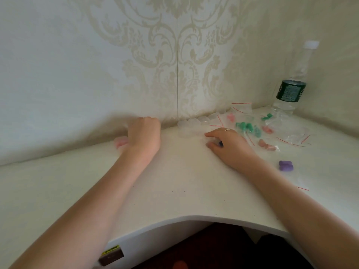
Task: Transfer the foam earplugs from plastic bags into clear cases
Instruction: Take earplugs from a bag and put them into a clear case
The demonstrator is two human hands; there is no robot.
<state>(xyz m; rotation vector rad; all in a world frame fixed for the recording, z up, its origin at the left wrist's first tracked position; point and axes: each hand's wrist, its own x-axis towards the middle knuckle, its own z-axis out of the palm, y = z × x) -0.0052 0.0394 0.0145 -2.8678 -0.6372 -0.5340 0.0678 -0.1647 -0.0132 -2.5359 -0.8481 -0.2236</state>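
Nearest the lens, two bare forearms reaching out over a white curved surface (174,191) set into a corner of patterned wallpaper. Beyond them, at the right wall, a clear water bottle (291,90) with a dark green label, standing upright. Spread before the bottle, a litter of small clear plastic bags (287,131) with red seal lines, some holding green earplugs (246,127), some pink earplugs (267,145). Along the back wall, between the hands, a row of clear cases (191,124), touching one another. Left hand (143,133) knuckles up near the wall, fingers curled under over a blurred pink thing (120,142); cannot tell whether gripped or merely covered. Right hand (227,141) flat-backed, ring on one finger, fingertips and thumb pinching a small dark blue earplug (220,143) just above the surface, near the cases. Apart at the right, purple earplugs (286,165) lying loose.
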